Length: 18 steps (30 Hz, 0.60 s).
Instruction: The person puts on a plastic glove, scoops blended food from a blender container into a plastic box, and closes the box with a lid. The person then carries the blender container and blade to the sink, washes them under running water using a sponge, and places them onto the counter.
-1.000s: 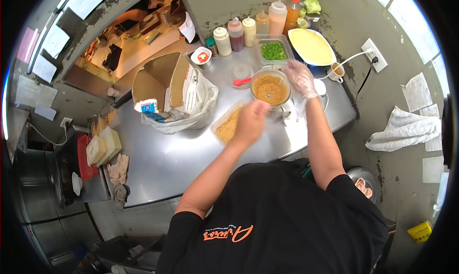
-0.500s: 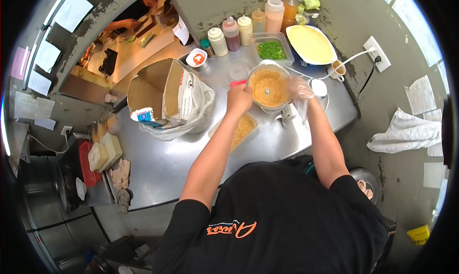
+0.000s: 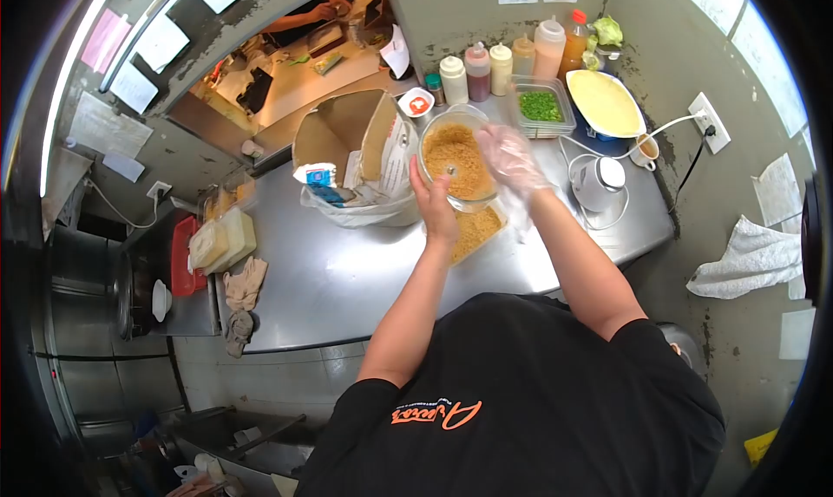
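Observation:
A clear glass chopper bowl with tan crumbs inside is in the middle, tilted toward me. My bare left hand supports its lower left side, thumb against the glass. My right hand, in a loose clear plastic glove, is closed at the bowl's right rim; its fingertips are partly hidden. Under the bowl stands a rectangular container with more crumbs, partly covered by the bowl and my left hand. A white chopper motor unit with a cord stands to the right of my gloved hand.
A cardboard box in a plastic bag stands left of the bowl. Along the back wall are several squeeze bottles, a tub of chopped greens and a white dish. Another person's hands show through the opening.
The bowl has moved away from the motor unit and over the crumb container. My left hand has shifted from its upper rim to its lower side. The red piece beside that hand no longer shows.

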Each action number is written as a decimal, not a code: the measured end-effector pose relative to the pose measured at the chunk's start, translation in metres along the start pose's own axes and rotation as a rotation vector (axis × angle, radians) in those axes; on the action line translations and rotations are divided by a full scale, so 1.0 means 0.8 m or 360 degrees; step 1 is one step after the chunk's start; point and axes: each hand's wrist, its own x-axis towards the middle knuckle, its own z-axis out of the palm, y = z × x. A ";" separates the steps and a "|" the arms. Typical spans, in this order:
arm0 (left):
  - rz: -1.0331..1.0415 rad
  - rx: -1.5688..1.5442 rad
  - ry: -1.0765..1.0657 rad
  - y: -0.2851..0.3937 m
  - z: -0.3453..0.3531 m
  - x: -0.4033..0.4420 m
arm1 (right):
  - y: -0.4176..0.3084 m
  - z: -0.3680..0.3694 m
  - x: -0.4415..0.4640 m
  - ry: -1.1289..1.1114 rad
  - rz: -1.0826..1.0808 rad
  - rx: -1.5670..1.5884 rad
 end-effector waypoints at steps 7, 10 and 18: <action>-0.0045 0.0003 -0.0251 0.008 -0.021 -0.003 | -0.019 0.060 0.001 -0.0638 -0.0988 -0.0558; -0.0393 -0.0386 -0.0401 0.006 -0.047 0.016 | -0.035 0.040 -0.007 -0.1121 -0.0979 -0.0569; -0.0582 -0.0394 -0.0464 0.023 -0.051 0.011 | -0.045 0.044 -0.007 -0.1051 -0.1002 -0.0755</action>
